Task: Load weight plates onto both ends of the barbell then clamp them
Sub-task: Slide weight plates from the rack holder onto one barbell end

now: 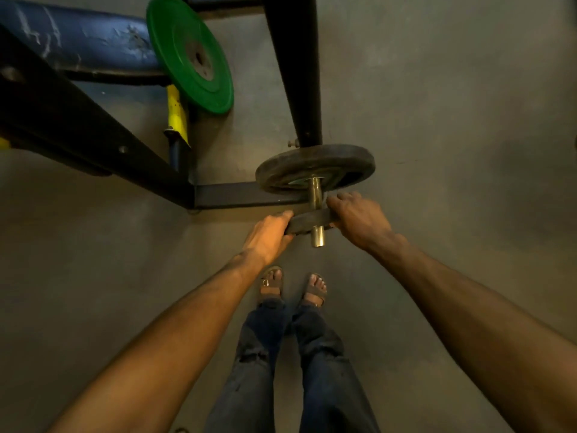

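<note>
The steel barbell sleeve (318, 235) points toward me at the middle of the view. A large black plate (315, 167) sits further in on the sleeve. A small black plate (309, 221) is threaded on the sleeve near its tip, with a gap of bare steel between the two plates. My left hand (268, 237) grips the small plate's left edge. My right hand (359, 218) grips its right edge. No clamp is in view.
A green plate (190, 54) leans against a blue padded bench (78, 39) at the upper left. Black rack beams (93, 132) and an upright (296, 67) stand close to the sleeve. My sandalled feet (292, 287) stand on the grey floor below.
</note>
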Motion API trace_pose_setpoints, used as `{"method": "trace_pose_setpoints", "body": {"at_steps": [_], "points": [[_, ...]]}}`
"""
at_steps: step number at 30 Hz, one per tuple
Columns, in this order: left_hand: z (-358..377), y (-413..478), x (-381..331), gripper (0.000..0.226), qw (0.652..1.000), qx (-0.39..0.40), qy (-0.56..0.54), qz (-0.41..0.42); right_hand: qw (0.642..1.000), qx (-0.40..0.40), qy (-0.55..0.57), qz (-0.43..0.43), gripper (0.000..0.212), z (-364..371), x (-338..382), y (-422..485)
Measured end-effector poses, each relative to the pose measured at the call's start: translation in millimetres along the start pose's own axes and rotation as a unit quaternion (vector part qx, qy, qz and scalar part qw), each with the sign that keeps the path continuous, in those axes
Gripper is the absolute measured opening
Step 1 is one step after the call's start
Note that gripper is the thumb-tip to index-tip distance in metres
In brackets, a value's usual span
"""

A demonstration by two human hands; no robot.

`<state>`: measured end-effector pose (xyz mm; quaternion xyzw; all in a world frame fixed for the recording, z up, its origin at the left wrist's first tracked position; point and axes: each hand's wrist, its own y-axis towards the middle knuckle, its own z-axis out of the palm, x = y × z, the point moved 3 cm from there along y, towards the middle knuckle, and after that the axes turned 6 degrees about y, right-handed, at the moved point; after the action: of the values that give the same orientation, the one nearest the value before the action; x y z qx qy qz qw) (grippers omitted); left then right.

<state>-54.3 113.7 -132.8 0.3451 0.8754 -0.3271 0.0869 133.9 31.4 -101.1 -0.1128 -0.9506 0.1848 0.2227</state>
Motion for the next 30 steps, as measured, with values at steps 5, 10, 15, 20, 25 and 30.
{"method": "trace_pose_setpoints", "body": {"at_steps": [5,10,15,20,25,30], "points": [[6,-38,0,0.026,0.997,0.068,0.01,0.022,0.996,0.082,0.021,0.008,0.014,14,11,-43],[-18,-125,8,0.026,0.995,0.099,0.007,0.025,0.989,0.119,0.083,0.004,0.019,26,56,-99],[-70,-250,32,0.028,0.999,0.034,0.007,-0.021,0.986,0.099,0.081,-0.11,0.024,4,151,-137],[-116,-391,67,0.038,0.991,-0.089,-0.035,-0.092,0.957,0.075,0.062,-0.274,0.02,-44,275,-173],[-140,-531,99,0.042,0.955,-0.263,-0.099,-0.094,0.921,0.075,0.018,-0.382,0.024,-73,396,-215],[-138,-643,142,0.049,0.937,-0.332,-0.095,-0.061,0.894,0.026,-0.007,-0.447,0.028,-68,496,-268]]}}
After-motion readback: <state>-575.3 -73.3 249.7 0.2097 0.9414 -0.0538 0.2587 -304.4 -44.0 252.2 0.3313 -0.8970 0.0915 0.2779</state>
